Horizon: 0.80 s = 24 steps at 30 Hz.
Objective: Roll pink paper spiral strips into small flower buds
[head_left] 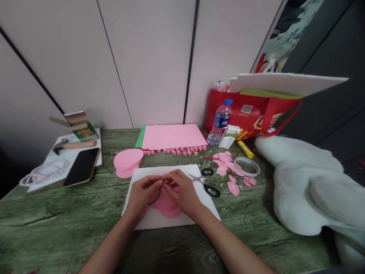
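Note:
Both my hands meet over a white sheet (205, 207) on the table. My left hand (141, 196) is closed, thumb and fingers pinched at a small piece of pink paper, mostly hidden by the fingers. From the other side my right hand (184, 192) pinches the same piece, fingertips touching those of the left. Beneath the hands lie round pink paper pieces (169, 209), partly covered. A dark curved edge shows beside my left hand; I cannot tell what it belongs to. Open scissors (203, 180) with black handles rest across the sheet's right edge.
Pink paper discs (128, 158) lie left, pink sheets (173, 136) and several small rolled pink pieces (184, 153) behind. Pink scraps (234, 188), a tape roll (258, 167), a glue stick (245, 149) and a bottle (218, 129) are right. A phone (82, 167) lies left.

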Each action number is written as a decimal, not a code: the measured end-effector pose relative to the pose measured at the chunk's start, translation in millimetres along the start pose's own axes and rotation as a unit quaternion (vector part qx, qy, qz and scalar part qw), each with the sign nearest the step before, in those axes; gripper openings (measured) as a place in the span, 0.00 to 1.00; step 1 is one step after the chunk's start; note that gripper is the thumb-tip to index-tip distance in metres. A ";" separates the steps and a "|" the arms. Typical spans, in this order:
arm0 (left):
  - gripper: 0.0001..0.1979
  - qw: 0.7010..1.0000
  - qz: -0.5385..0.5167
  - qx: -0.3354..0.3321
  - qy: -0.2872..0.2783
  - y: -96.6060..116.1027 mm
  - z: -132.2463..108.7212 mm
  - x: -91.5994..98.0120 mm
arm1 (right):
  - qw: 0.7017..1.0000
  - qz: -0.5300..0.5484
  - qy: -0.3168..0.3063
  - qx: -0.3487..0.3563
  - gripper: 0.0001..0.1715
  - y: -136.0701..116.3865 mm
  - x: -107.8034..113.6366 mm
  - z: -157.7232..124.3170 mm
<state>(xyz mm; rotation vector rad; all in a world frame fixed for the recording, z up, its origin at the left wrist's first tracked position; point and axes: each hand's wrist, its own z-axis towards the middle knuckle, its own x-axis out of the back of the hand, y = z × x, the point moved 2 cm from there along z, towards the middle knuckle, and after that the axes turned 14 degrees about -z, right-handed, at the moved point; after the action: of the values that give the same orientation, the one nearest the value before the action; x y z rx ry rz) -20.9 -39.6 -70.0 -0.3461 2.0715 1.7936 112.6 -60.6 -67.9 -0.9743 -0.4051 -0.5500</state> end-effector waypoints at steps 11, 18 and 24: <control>0.10 0.999 0.018 -0.018 0.028 1.5 -0.8 0.4 | 0.999 0.028 0.025 -0.025 0.10 0.3 -1.0 0.3; 0.10 0.998 0.046 -0.045 0.029 2.0 -1.1 1.2 | 1.000 0.012 0.027 -0.007 0.09 -1.5 -1.0 -0.6; 0.08 0.995 0.069 -0.054 0.039 4.3 -4.3 -2.4 | 0.997 0.063 0.031 -0.044 0.08 -1.0 -2.8 -0.7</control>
<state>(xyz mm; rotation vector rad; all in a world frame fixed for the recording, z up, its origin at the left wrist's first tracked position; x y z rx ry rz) -21.1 -43.3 -64.6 -0.3141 2.1025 2.0091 109.9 -61.0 -69.1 -1.0570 -0.2633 -0.4858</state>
